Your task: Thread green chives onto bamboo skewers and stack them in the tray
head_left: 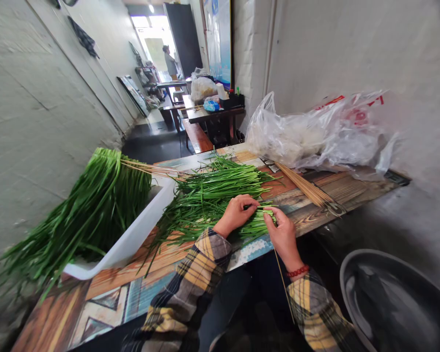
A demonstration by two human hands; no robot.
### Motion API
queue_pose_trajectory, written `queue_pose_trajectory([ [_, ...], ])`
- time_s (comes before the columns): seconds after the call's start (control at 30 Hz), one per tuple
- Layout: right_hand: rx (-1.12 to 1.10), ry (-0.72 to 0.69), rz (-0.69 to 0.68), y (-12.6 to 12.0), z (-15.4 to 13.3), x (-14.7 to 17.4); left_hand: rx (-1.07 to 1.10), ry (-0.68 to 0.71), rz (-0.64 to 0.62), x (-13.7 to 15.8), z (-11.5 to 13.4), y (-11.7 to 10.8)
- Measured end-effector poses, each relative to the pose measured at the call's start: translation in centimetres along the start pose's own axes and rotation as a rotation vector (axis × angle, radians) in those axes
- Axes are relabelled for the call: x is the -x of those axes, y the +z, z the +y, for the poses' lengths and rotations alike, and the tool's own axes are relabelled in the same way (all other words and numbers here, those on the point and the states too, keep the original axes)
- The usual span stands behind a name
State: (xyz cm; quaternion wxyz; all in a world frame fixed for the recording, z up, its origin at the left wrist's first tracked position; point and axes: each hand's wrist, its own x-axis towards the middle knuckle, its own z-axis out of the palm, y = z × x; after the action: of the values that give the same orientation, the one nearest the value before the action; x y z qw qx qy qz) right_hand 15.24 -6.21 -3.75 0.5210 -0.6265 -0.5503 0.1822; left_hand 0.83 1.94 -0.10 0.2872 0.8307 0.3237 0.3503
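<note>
A loose pile of garlic chives (220,183) lies across the table, its cut ends pointing right. My left hand (240,212) is closed at the near side of the pile, thumb and fingers pinching a few stalks near their ends. Facing it, my right hand (281,234) is closed, its fingertips against the same stalk ends. A thin bamboo skewer (285,288) slants down from beneath the right palm; its upper end is hidden by the hand. To the left, skewered chives (95,205) hang over a white tray (121,254), with their skewer ends (150,167) sticking out rightward.
A bundle of bamboo skewers (304,185) lies right of the pile. Behind it sit clear plastic bags (315,134) against the wall. A large grey basin (392,298) stands low at the right. Farther back are another table (201,115), a bench (197,137) and a person (170,62).
</note>
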Motion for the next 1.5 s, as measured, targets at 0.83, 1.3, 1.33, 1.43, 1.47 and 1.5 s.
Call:
queue_pose_trajectory([
  [0.83, 0.011, 0.069, 0.043, 0.09, -0.10, 0.00, -0.114, -0.015, -0.049, 0.16, 0.12, -0.20],
  [1.3, -0.051, 0.018, 0.042, 0.30, 0.22, -0.03, -0.162, 0.008, -0.105, 0.25, 0.24, 0.03],
  [1.33, -0.058, 0.021, 0.037, 0.31, 0.28, -0.03, -0.141, 0.018, -0.106, 0.25, 0.27, 0.01],
  [1.43, -0.071, 0.028, 0.024, 0.20, 0.38, -0.02, -0.056, 0.041, -0.094, 0.23, 0.40, 0.00],
  [1.47, -0.078, 0.029, 0.015, 0.12, 0.37, -0.01, -0.038, 0.041, -0.092, 0.22, 0.44, 0.02],
  [1.5, -0.084, 0.030, 0.004, 0.02, 0.33, 0.00, -0.032, 0.037, -0.099, 0.21, 0.48, 0.06],
])
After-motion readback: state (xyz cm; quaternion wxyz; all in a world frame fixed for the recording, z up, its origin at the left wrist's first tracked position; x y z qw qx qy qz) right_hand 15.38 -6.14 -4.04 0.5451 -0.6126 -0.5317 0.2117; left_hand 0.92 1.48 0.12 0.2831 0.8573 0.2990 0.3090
